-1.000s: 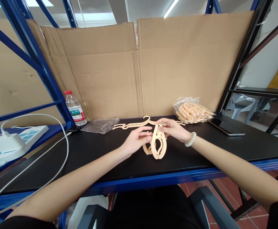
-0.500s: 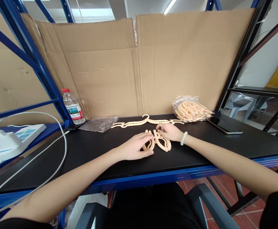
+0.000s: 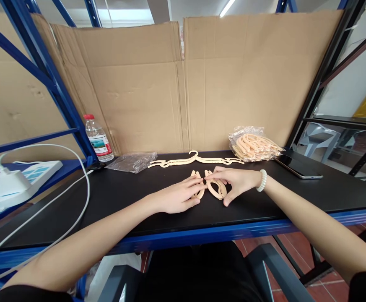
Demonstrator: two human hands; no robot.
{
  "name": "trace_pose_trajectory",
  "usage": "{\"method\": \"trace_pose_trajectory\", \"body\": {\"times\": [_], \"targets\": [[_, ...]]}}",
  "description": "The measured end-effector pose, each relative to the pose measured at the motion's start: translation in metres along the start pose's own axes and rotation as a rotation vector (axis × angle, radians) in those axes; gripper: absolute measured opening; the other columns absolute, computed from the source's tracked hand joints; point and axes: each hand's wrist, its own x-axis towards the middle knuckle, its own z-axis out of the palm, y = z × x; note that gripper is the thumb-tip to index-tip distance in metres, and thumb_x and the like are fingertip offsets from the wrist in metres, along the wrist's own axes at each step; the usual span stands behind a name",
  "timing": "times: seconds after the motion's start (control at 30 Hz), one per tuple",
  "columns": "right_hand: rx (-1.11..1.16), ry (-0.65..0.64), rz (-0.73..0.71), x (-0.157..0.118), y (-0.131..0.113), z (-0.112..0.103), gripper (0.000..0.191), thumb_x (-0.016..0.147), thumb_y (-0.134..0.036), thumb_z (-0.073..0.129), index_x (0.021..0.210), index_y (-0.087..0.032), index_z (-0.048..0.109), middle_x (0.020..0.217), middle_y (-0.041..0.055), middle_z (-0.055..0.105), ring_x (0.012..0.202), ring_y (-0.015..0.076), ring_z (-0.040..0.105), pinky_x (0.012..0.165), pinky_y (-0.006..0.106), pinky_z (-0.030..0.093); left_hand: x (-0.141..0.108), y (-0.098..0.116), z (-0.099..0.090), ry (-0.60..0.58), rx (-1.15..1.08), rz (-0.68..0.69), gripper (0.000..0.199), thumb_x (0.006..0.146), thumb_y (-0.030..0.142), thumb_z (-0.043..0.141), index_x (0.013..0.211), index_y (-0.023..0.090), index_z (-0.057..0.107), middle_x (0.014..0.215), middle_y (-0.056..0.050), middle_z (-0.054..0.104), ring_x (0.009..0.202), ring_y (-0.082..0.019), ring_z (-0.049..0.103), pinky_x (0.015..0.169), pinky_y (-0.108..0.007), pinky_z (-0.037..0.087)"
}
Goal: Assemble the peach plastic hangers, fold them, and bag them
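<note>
A pale peach folding clothes hanger (image 3: pixel 213 193), folded into two curved loops, lies on the black tabletop between my hands. My left hand (image 3: pixel 179 195) holds its left loop, with the fingers laid over it and the thumb lower down. Fingers of my right hand (image 3: pixel 234 182) curve over the top of the right loop, and the thumb is at its lower right edge. The hands partly cover the hanger, so its hook cannot be made out. Behind it lies an unfolded peach hanger (image 3: pixel 183 162), hook towards the cardboard, touched by neither hand.
A clear plastic bag of several folded hangers (image 3: pixel 255 147) is at the back right, beside a dark phone (image 3: pixel 299 167). An empty clear wrapper (image 3: pixel 132 162) and a water bottle (image 3: pixel 99 140) are at the back left. A white cable (image 3: pixel 87 188) loops over the left edge from a power strip (image 3: pixel 41 176).
My right hand has shifted right and towards me, its thumb and fingers spreading around the right loop. My left hand and the folded hanger stay nearly in place. The view has shifted slightly.
</note>
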Motion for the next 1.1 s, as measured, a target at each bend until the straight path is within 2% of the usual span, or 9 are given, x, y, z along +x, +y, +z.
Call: {"method": "trace_pose_trajectory", "body": {"times": [0.2,0.37,0.47,0.6,0.63,0.73,0.87,1.0,1.1], "targets": [[0.002,0.077,-0.004,0.005,-0.002,0.005,0.08,0.067,-0.05,0.078,0.137,-0.023,0.048,0.093,0.0023,0.042,0.075,0.0146,0.044,0.068,0.026,0.044,-0.001,-0.006,-0.001,0.04,-0.049,0.005,0.047,0.091,0.031,0.052,0.137,0.023,0.045,0.147,-0.01,0.04,0.142,-0.025,0.025,0.115,-0.041,0.025],[0.034,0.141,-0.021,0.011,0.004,0.011,0.082,0.064,-0.048,0.081,0.136,-0.025,0.049,0.102,0.0045,0.043,0.078,0.0155,0.046,0.069,0.028,0.046,-0.002,-0.012,-0.003,0.071,-0.07,0.006,0.047,0.09,0.028,0.053,0.136,0.023,0.047,0.146,-0.011,0.041,0.14,-0.026,0.029,0.113,-0.042,0.028],[0.046,0.202,-0.024,0.01,0.005,0.007,0.082,0.062,-0.049,0.081,0.134,-0.024,0.05,0.102,0.0046,0.044,0.074,0.0141,0.046,0.066,0.028,0.047,-0.002,-0.021,-0.013,0.101,-0.055,-0.042,0.05,0.088,0.037,0.056,0.135,0.022,0.048,0.147,-0.011,0.04,0.139,-0.026,0.032,0.112,-0.043,0.03],[0.044,0.433,0.044,0.001,0.012,-0.009,0.044,0.081,-0.045,0.064,0.117,-0.02,0.062,0.094,0.0051,0.054,0.068,0.0136,0.05,0.063,0.028,0.047,-0.009,-0.049,-0.034,0.346,0.028,-0.208,0.042,0.093,0.039,0.042,0.129,0.02,0.053,0.133,-0.009,0.056,0.121,-0.023,0.053,0.105,-0.038,0.038],[0.023,0.499,0.074,-0.002,0.017,-0.014,0.036,0.084,-0.043,0.059,0.11,-0.018,0.065,0.091,0.0053,0.057,0.068,0.0145,0.052,0.064,0.029,0.047,-0.012,-0.057,-0.039,0.367,0.068,-0.284,0.04,0.093,0.038,0.041,0.124,0.02,0.057,0.127,-0.008,0.061,0.114,-0.024,0.057,0.1,-0.037,0.042],[-0.071,0.615,0.228,-0.007,0.037,-0.023,0.025,0.086,-0.032,0.053,0.096,-0.015,0.069,0.082,0.0058,0.063,0.071,0.0177,0.057,0.065,0.03,0.047,-0.02,-0.078,-0.046,0.298,0.198,-0.464,0.035,0.089,0.034,0.042,0.111,0.018,0.064,0.113,-0.009,0.067,0.101,-0.025,0.063,0.091,-0.036,0.046],[-0.206,0.636,0.412,-0.004,0.061,-0.023,0.02,0.082,-0.019,0.052,0.09,-0.016,0.069,0.08,0.0055,0.067,0.071,0.019,0.06,0.066,0.03,0.048,-0.021,-0.088,-0.038,0.228,0.273,-0.533,0.035,0.086,0.028,0.044,0.111,0.016,0.064,0.101,-0.009,0.069,0.097,-0.025,0.063,0.088,-0.035,0.047],[-0.322,0.595,0.406,0.007,0.073,-0.008,0.027,0.082,-0.015,0.05,0.104,-0.015,0.066,0.101,0.0097,0.067,0.088,0.0233,0.062,0.081,0.035,0.049,-0.017,-0.087,-0.026,0.206,0.295,-0.596,0.038,0.084,0.027,0.046,0.116,0.016,0.062,0.092,-0.009,0.068,0.101,-0.026,0.061,0.086,-0.034,0.047],[-0.401,0.596,0.35,0.014,0.078,0.005,0.037,0.083,-0.014,0.05,0.119,-0.012,0.061,0.116,0.0143,0.062,0.108,0.0296,0.055,0.094,0.043,0.045,-0.016,-0.087,-0.023,0.21,0.265,-0.635,0.037,0.083,0.029,0.047,0.114,0.019,0.063,0.085,-0.007,0.068,0.093,-0.026,0.063,0.08,-0.033,0.048]]}}
